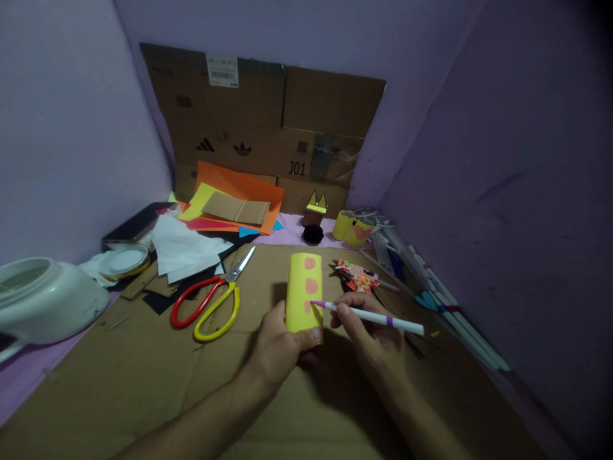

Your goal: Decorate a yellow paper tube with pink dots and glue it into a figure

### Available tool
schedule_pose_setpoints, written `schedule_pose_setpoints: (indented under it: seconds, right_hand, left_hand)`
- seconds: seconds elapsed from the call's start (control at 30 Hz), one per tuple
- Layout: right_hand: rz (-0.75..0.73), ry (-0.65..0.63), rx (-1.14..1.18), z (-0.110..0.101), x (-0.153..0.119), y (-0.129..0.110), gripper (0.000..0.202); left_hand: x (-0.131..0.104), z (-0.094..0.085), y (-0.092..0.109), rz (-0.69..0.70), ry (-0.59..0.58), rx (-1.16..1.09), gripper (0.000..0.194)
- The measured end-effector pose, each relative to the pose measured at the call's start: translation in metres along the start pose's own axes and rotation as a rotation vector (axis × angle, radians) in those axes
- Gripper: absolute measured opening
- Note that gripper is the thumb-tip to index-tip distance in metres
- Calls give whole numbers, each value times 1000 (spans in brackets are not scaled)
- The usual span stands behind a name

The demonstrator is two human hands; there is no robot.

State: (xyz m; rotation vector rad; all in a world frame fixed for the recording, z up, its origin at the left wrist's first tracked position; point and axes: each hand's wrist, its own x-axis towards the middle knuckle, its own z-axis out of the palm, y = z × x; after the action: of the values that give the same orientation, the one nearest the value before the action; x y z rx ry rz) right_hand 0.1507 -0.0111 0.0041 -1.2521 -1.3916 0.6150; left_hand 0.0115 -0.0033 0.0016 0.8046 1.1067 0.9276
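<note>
A yellow paper-covered tube (299, 287) stands out in the middle, with a column of pinkish-orange spots down its face. My left hand (280, 348) is closed round its lower end, thumb across the front. Between the thumb and fingers of my right hand (366, 332) is a white felt-tip pen (368, 315) with purple bands. The pen's purple tip meets the tube, or nearly so, at the lowest spot, which is smaller than the two above. Left of the tube lie scissors (234, 275) with one red and one yellow handle, blades apart.
Cardboard (143, 383) covers the work surface. Coloured paper sheets (272, 198) and white tissue (179, 246) lie at the back left, near a white ceramic pot (71, 300). Two short yellow tubes (343, 225) stand at the back; patterned scraps (359, 278) and white rods (460, 316) lie right.
</note>
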Motion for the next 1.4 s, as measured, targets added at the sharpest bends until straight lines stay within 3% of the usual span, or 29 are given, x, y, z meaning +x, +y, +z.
schedule_pose_setpoints:
  seconds: [0.3, 0.5, 0.9, 1.4]
  right_hand:
    - [-5, -38, -69, -4, -3, 2, 21]
    - [28, 10, -35, -1, -2, 5, 21]
    - [40, -45, -1, 0, -6, 9, 22]
    - [72, -24, 14, 1, -6, 8, 21]
  left_hand:
    - [-1, 0, 1, -14, 11, -16, 45]
    - [0, 0, 0, -8, 12, -10, 45]
    - [2, -2, -1, -1, -13, -2, 44]
    - [0, -1, 2, 3, -3, -22, 48]
